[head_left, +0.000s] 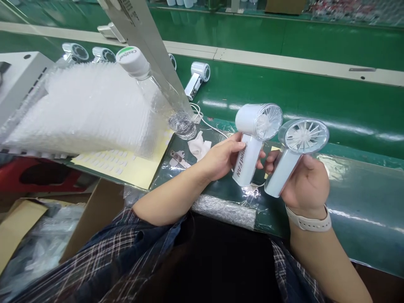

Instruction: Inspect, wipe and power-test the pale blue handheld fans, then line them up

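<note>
My left hand (225, 158) is wrapped round the handle of a white handheld fan (248, 162) with dark lettering down its side. Its round head, with a clear front, faces right. Beside it, my right hand (304, 181) grips the handle of a second pale fan (282, 170), whose clear front and radiating blades face up toward me. Both fans are upright and slightly tilted above the dark green bench, their heads close together. A white cable (259, 184) shows between the handles.
A clear bottle (183, 125) and a stack of plastic sleeves (91, 105) stand left, near a yellow label sheet (148, 170). Another fan (197, 80) lies behind on the green belt (284, 88). Bubble wrap (225, 210) lies at the front edge; a slanted post (154, 46) rises behind the bottle.
</note>
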`<state>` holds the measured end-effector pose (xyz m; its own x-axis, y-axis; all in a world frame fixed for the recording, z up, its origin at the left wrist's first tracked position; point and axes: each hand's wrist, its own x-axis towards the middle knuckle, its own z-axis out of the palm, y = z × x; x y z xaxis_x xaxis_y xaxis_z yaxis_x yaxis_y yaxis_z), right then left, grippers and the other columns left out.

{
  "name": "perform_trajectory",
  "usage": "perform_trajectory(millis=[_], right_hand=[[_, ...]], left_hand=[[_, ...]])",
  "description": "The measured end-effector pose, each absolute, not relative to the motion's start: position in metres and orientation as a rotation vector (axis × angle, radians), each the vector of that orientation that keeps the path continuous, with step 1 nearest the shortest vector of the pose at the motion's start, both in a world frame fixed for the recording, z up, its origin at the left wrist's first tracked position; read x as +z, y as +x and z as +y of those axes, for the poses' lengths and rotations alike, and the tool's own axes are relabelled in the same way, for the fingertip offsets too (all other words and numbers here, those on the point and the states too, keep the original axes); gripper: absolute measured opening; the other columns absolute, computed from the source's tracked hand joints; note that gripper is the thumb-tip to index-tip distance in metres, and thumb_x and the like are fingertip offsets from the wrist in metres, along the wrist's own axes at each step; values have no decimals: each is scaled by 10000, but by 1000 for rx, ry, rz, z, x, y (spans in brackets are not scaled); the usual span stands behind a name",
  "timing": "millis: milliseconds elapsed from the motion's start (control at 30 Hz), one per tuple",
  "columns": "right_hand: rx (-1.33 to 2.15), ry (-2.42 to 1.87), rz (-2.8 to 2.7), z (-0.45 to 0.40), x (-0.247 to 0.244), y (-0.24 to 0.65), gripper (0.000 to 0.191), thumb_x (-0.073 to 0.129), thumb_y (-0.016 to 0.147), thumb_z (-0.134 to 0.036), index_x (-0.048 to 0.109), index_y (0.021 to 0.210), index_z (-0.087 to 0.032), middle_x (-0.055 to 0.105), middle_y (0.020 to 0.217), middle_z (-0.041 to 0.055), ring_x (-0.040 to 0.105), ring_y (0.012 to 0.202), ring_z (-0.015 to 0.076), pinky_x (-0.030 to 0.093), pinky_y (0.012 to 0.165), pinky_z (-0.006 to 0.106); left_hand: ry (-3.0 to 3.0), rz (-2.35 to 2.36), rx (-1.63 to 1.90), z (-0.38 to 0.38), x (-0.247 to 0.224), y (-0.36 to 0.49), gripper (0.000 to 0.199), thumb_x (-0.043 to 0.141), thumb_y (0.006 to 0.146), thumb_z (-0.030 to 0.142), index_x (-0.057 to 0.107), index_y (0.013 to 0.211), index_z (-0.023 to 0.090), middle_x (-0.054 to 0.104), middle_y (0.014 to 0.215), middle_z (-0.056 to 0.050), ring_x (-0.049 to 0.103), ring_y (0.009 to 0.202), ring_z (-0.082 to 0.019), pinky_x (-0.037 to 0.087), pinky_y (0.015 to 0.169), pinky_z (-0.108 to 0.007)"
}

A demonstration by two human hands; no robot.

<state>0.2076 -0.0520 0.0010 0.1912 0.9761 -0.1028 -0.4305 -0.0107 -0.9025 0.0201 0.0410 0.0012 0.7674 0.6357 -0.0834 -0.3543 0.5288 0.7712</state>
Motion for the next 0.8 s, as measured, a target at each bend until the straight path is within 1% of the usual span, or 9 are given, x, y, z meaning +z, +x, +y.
perform_trajectory(millis=[167,233,300,367,433,500,600,733,800], right_hand=[[1230,-1021,-709,-54,4,203,358,663,937,-626,679,1021,-278,692,900,54,653,704,237,583,626,423],[1006,-1060,-774,-58,4,201,340,770,885,-570,666,1064,-301,661,921,43,643,733,241,585,635,424],[602,-1123,-881,-60,2,202,455,894,824,-470,639,1185,-360,645,982,37,673,874,274,623,781,470],[358,-1251,-996,-59,-3,205,554,942,808,-421,614,1253,-384,646,1081,49,674,1081,322,600,990,541],[430,-1398,-1093,-54,-9,206,457,936,805,-460,655,1134,-316,659,1057,65,673,1101,352,592,1013,590],[579,-1408,-1126,-50,-13,204,376,919,812,-468,653,995,-273,672,1006,60,691,1045,339,610,991,599],[635,-1282,-1115,-48,-16,195,320,889,844,-396,673,1051,-281,693,1046,47,702,1070,297,576,1105,583],[838,-1387,-1101,-46,-25,190,266,860,840,-374,689,994,-240,714,926,55,701,908,283,624,925,533],[806,-1403,-1063,-42,-33,193,271,843,836,-356,657,999,-246,707,948,53,700,927,280,622,914,515]], left_hand=[[822,405,619,41,-1,20,491,782,814,491,561,1148,207,804,947,-63,787,771,-254,610,717,-370],[802,414,638,41,-1,21,490,782,802,472,562,1149,205,800,941,-57,786,773,-248,612,725,-367],[777,421,665,42,0,21,499,778,792,454,560,1162,200,795,939,-52,784,787,-245,616,746,-372],[757,436,700,42,2,21,511,770,784,441,558,1176,192,785,919,-46,777,781,-238,615,760,-377],[745,463,737,42,3,21,503,762,775,449,566,1155,184,774,889,-42,766,750,-232,613,749,-375],[734,491,772,42,4,20,488,766,769,473,579,1109,178,763,857,-35,753,714,-216,611,724,-359],[736,512,804,41,7,20,456,752,806,507,599,1068,167,749,826,-26,736,680,-189,604,684,-325],[688,596,811,42,15,20,382,623,925,538,615,994,162,723,766,-18,706,626,-159,588,639,-289],[635,655,811,43,20,20,370,574,963,527,615,966,159,709,735,-12,689,594,-143,581,636,-271]])
